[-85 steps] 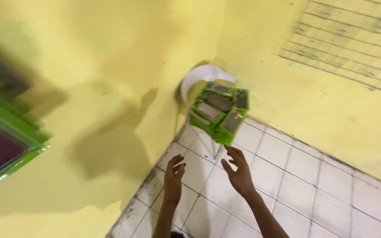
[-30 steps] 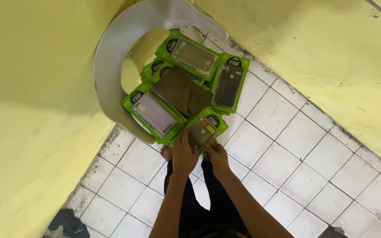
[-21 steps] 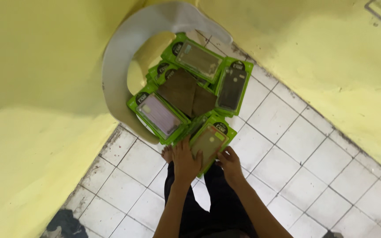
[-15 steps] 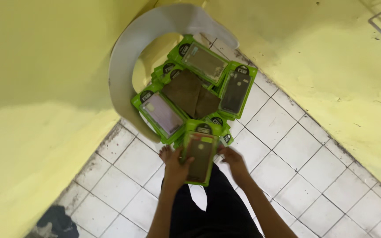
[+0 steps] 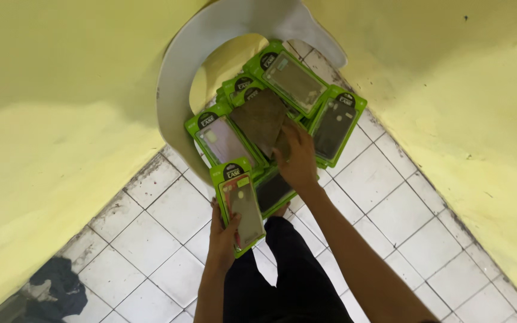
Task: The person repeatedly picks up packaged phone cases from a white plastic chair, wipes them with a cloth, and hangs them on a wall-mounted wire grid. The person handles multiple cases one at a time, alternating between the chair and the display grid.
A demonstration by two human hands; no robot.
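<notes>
— Packages first: where do they lie from where you stand?

— Green-framed packs (image 5: pixel 282 107) with clear windows are heaped on the seat of a white plastic chair (image 5: pixel 178 78), which is pushed into the corner of two yellow walls (image 5: pixel 61 90). Each pack is a flat rectangle with a round dark label at its top end. The topmost pack (image 5: pixel 294 81) shows a grey-brown case through its window; the one to its right (image 5: pixel 335 127) shows a dark case and hangs over the seat edge. A pack with a pale lilac case (image 5: pixel 225 140) lies at the left of the heap.

— And your hands?

— Your left hand (image 5: pixel 225 236) holds one green pack (image 5: pixel 240 203) up in front of you, off the heap, above the white tiled floor (image 5: pixel 151 215). Its fingers are wrapped around the lower end, thumb across the front, and its window shows a reddish-brown case. Your right hand (image 5: pixel 297 158) lies on the heap, fingers spread flat and loose, touching a loose brown case (image 5: pixel 261 119) and the packs beneath it; it is clamped on nothing that you can see.

— Anything else nearby?

— A dark rag (image 5: pixel 61 287) lies on the tiles at the lower left, beside the wall.
</notes>
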